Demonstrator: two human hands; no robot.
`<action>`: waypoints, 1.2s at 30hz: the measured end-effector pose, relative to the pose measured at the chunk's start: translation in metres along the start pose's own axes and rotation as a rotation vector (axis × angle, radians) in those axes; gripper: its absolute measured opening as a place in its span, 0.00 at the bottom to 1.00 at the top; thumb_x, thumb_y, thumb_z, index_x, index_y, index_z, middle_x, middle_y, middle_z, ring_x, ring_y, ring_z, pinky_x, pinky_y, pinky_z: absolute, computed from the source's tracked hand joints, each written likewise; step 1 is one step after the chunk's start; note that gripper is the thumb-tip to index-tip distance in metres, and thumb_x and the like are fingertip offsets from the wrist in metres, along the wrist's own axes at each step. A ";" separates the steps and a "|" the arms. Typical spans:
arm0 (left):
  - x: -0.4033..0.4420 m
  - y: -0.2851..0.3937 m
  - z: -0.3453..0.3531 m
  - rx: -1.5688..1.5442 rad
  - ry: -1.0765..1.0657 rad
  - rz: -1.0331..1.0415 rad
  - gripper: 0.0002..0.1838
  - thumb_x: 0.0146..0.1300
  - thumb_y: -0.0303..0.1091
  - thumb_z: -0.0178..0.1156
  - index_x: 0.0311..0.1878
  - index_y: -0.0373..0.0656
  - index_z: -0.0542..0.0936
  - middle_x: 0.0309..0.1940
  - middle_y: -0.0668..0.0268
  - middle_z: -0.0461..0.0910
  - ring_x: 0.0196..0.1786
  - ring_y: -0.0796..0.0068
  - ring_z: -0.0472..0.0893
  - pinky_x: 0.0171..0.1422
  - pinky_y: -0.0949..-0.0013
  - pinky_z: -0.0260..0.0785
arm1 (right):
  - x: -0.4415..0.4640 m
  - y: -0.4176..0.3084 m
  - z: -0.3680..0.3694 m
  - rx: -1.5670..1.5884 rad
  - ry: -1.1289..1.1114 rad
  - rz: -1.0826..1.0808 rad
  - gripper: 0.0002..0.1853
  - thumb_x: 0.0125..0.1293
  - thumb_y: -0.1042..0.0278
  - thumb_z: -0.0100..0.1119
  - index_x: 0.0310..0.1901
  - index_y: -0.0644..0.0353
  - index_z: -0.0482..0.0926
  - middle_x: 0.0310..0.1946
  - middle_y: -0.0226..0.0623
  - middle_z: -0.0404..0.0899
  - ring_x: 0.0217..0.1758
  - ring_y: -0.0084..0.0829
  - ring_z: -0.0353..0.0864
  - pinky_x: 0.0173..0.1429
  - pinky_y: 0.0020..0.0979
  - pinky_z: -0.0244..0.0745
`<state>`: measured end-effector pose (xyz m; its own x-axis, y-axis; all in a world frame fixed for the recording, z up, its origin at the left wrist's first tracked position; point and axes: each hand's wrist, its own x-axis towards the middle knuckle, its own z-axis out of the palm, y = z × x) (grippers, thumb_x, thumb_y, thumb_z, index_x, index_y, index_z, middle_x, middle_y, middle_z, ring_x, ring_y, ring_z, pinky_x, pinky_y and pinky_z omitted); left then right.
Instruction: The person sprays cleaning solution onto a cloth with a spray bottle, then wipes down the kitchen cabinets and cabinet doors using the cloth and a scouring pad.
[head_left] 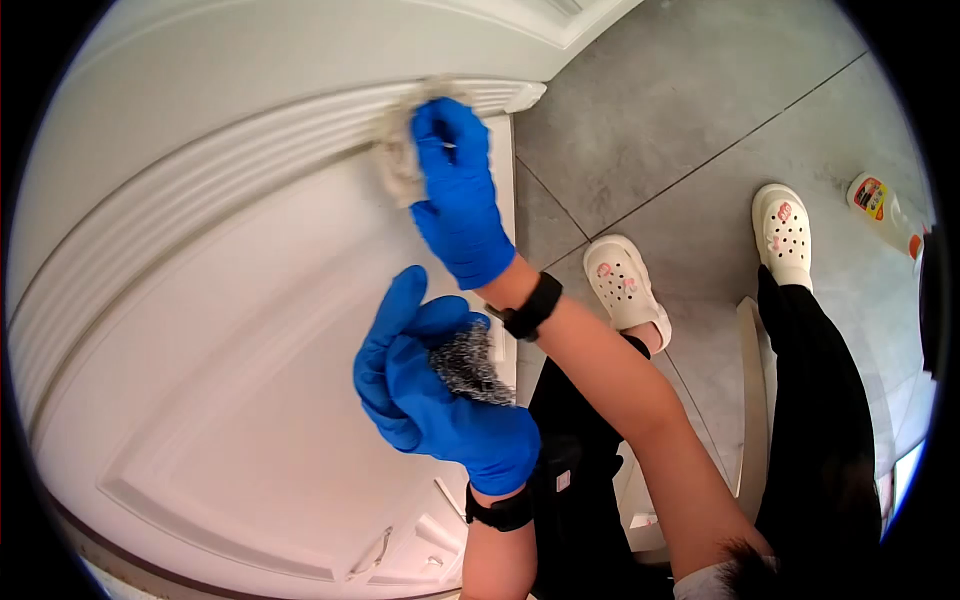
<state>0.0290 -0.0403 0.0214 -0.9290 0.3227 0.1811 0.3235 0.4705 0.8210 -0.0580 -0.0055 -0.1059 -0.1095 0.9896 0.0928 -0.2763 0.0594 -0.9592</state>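
My right hand (455, 190), in a blue glove, is closed on a pale beige cloth (400, 160). The cloth is pressed against the ridged white moulding (290, 160) near its end, and is a little blurred. Lower down, my left hand (430, 390), gloved in the same blue, curls around a grey-black, speckled scouring pad (470, 368). That hand is in front of the white panel (250, 350) below the moulding; whether it touches the panel I cannot tell.
A clear bottle (885, 210) with a yellow and red label lies on the grey tiled floor (680, 110) at right. My feet are in white clogs (625, 285). A pale curved furniture edge (752, 400) is between my legs. A handle (372, 555) shows at the lower left.
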 end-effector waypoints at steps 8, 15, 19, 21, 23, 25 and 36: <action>-0.004 0.008 0.003 -0.159 0.003 -0.049 0.14 0.56 0.30 0.41 0.38 0.29 0.71 0.35 0.50 0.76 0.25 0.73 0.73 0.28 0.73 0.69 | -0.004 0.051 -0.016 0.333 0.098 0.229 0.13 0.60 0.76 0.47 0.47 0.64 0.67 0.41 0.34 0.69 0.44 0.25 0.68 0.50 0.23 0.62; -0.005 0.010 0.002 -0.128 -0.048 -0.055 0.14 0.57 0.29 0.41 0.38 0.29 0.71 0.36 0.50 0.76 0.27 0.74 0.74 0.30 0.74 0.68 | 0.007 -0.005 -0.009 -0.205 0.038 -0.262 0.15 0.53 0.80 0.49 0.44 0.64 0.71 0.44 0.41 0.70 0.44 0.39 0.71 0.48 0.30 0.68; -0.004 0.013 0.006 -0.188 -0.035 -0.088 0.15 0.56 0.30 0.41 0.39 0.28 0.71 0.35 0.50 0.76 0.27 0.73 0.74 0.31 0.74 0.68 | 0.005 0.037 -0.023 -0.164 0.048 -0.008 0.16 0.53 0.83 0.43 0.46 0.64 0.69 0.45 0.41 0.69 0.43 0.38 0.70 0.49 0.31 0.66; -0.009 0.014 0.008 -0.171 -0.035 -0.061 0.15 0.56 0.30 0.41 0.40 0.28 0.71 0.34 0.50 0.76 0.27 0.73 0.74 0.31 0.74 0.68 | 0.003 0.050 -0.030 -0.450 0.082 -0.150 0.15 0.56 0.83 0.42 0.46 0.64 0.69 0.45 0.41 0.69 0.44 0.38 0.69 0.51 0.31 0.65; -0.012 0.012 0.011 -0.199 -0.049 -0.029 0.16 0.56 0.31 0.42 0.40 0.27 0.71 0.33 0.50 0.76 0.26 0.73 0.73 0.31 0.75 0.68 | 0.004 0.026 -0.018 -0.157 0.104 -0.043 0.16 0.56 0.83 0.41 0.47 0.64 0.68 0.46 0.42 0.69 0.46 0.40 0.69 0.52 0.33 0.64; -0.010 0.008 0.009 -0.133 -0.048 -0.030 0.18 0.55 0.34 0.41 0.41 0.29 0.72 0.29 0.53 0.75 0.24 0.73 0.72 0.29 0.75 0.67 | 0.003 -0.011 -0.005 0.149 0.058 0.060 0.14 0.58 0.79 0.43 0.47 0.63 0.69 0.46 0.44 0.69 0.49 0.41 0.67 0.51 0.32 0.64; -0.004 0.013 0.004 -0.219 -0.033 -0.079 0.15 0.55 0.29 0.40 0.39 0.27 0.72 0.31 0.53 0.76 0.26 0.74 0.73 0.31 0.75 0.68 | -0.006 0.022 -0.005 -0.159 0.098 -0.062 0.24 0.51 0.86 0.45 0.52 0.63 0.66 0.49 0.42 0.65 0.53 0.40 0.65 0.54 0.31 0.63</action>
<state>0.0378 -0.0319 0.0293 -0.9424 0.3201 0.0974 0.2003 0.3067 0.9305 -0.0586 -0.0092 -0.1291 -0.0017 0.9910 0.1340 -0.1240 0.1328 -0.9833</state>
